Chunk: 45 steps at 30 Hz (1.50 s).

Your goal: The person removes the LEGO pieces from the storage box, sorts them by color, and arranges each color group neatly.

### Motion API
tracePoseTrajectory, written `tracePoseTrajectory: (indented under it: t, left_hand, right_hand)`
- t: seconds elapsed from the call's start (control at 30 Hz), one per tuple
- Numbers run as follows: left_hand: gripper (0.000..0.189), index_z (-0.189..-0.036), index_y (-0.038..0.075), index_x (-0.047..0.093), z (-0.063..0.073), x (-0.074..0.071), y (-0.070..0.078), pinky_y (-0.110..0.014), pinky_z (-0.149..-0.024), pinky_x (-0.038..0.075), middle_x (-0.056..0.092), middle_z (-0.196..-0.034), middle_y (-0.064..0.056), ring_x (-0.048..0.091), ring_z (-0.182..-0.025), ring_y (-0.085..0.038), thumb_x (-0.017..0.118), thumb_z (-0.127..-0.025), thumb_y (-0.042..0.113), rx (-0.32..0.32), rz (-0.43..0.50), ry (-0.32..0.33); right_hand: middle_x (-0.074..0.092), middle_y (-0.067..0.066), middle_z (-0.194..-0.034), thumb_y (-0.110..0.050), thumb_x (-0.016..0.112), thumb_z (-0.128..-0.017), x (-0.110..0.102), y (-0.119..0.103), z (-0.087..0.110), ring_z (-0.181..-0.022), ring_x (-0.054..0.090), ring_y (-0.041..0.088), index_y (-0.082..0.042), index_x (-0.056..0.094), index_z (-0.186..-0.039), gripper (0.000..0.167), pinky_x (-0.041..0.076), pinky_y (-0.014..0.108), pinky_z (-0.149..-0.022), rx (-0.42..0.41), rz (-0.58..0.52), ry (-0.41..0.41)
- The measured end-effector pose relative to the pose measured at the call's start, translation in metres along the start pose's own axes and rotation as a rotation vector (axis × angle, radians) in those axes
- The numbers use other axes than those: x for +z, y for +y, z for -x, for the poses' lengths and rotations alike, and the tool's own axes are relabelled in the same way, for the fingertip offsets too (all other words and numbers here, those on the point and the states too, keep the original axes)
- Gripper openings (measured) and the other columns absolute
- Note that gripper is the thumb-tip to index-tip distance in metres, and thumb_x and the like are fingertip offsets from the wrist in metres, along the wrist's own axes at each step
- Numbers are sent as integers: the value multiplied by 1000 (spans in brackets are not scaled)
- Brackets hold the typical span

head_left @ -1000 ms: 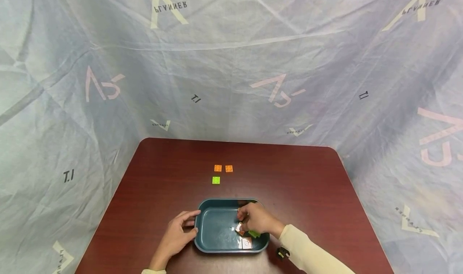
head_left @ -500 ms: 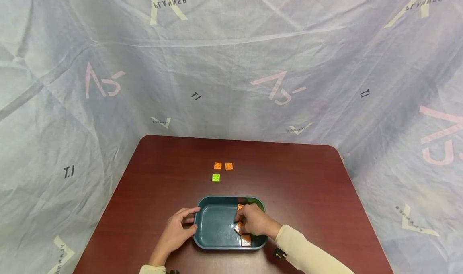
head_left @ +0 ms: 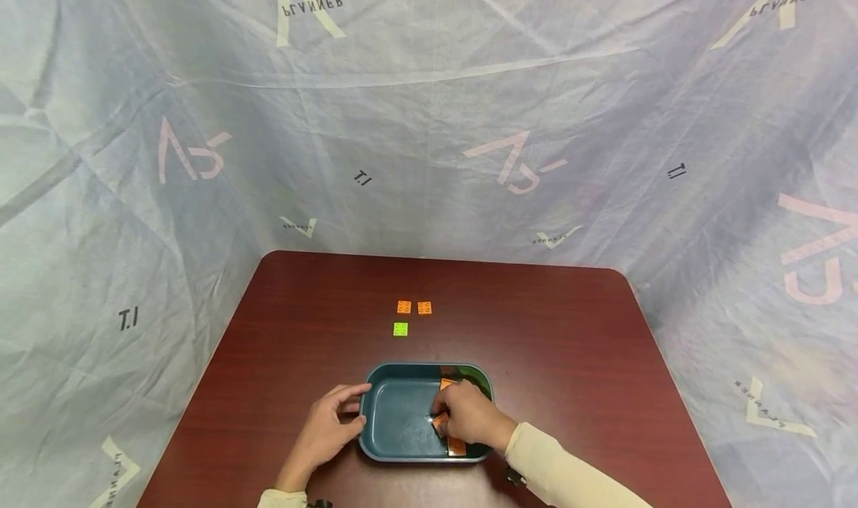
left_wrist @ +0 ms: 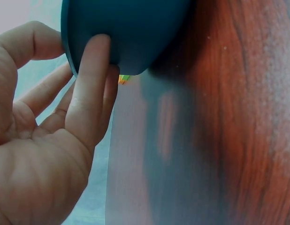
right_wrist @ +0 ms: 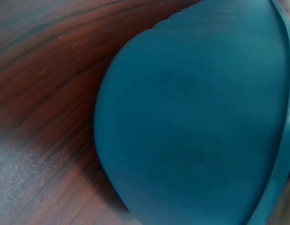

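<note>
A dark teal tray (head_left: 402, 411) with rounded corners sits near me on the table. My left hand (head_left: 328, 430) touches its left end, fingers spread; in the left wrist view one long fingertip presses the outer wall while another digit meets the rim. Inside the tray at the right, my right hand (head_left: 472, 415) has curled fingers and pinches a small orange building brick (head_left: 439, 422). Other orange bricks lie above it and below it (head_left: 456, 448). Green shows in the far right corner, partly hidden. The right wrist view holds only the tray's outer wall (right_wrist: 192, 112).
Beyond the tray, two orange studded bricks (head_left: 404, 308) lie side by side on the dark red wooden table (head_left: 550, 329). A lime green brick (head_left: 400, 329) lies just in front of them. Printed grey cloth (head_left: 429, 158) hangs around the back and sides.
My right hand has shifted slightly left inside the tray, and the orange brick at its fingers has turned a little. The left hand stays at the tray's end.
</note>
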<state>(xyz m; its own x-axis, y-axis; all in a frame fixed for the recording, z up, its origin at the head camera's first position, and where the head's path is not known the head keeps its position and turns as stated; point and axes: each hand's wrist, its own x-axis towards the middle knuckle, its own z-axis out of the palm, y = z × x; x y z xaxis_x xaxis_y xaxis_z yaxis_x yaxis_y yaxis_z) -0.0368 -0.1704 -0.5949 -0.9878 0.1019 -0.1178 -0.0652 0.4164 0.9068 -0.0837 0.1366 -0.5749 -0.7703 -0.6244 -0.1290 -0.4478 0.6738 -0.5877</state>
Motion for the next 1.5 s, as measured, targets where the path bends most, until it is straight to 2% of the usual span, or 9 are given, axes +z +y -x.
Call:
tracePoseTrajectory:
  t: [0.2, 0.4, 0.67, 0.87, 1.0, 1.2, 1.5]
  left_hand:
    - [52, -135, 21, 73, 0, -1, 0, -28, -86, 60, 71, -129, -2, 74, -108, -20, 81, -88, 2, 6, 4, 9]
    - [52, -135, 21, 74, 1, 0, -1, -28, -87, 60, 72, -129, 0, 74, -107, -18, 81, -87, 1, 8, -10, 22]
    - [52, -134, 21, 74, 4, 1, -3, -28, -84, 61, 72, -129, -1, 74, -108, -21, 81, -87, 1, -5, 9, 16]
    - [52, -133, 23, 74, 3, 1, -3, -31, -86, 62, 72, -127, 2, 74, -107, -19, 81, -87, 2, -8, 2, 24]
    - [52, -133, 22, 74, 2, 1, -2, -34, -87, 62, 72, -127, 2, 74, -107, -18, 81, -86, 2, -8, 5, 29]
    - [52, -132, 22, 75, 2, 1, -2, -36, -87, 62, 72, -127, 2, 74, -107, -18, 81, -85, 1, -6, 12, 34]
    - [51, -133, 22, 74, 1, 1, -2, -40, -88, 62, 72, -127, 2, 74, -108, -19, 81, -86, 3, -2, 21, 28]
  right_hand:
    - [78, -9, -87, -17, 89, -84, 0, -3, 0, -73, 60, -3, -19, 84, -96, 14, 53, 22, -69, -7, 48, 10]
    - [79, -11, -90, -21, 91, -81, 2, -6, 2, -80, 65, 1, -20, 85, -100, 20, 57, 28, -78, -25, 111, 3]
    - [79, -11, -94, -22, 94, -78, 8, -9, 4, -83, 70, 2, -20, 85, -102, 26, 59, 24, -73, -65, 163, 6]
    - [79, -10, -89, -9, 86, -77, 12, -10, 2, -83, 72, 4, -19, 86, -98, 23, 60, 24, -73, -150, 227, 81]
    - [80, -8, -90, -8, 87, -76, 12, -9, 0, -84, 73, 5, -17, 85, -97, 23, 61, 24, -75, -162, 230, 98]
    - [79, -10, -90, -10, 86, -77, 12, -5, -3, -85, 72, 5, -17, 84, -97, 22, 60, 24, -75, -130, 203, 84]
    - [75, -10, -82, -13, 89, -80, 9, 1, -6, -72, 59, -4, -18, 81, -89, 13, 51, 18, -66, -64, 85, 73]
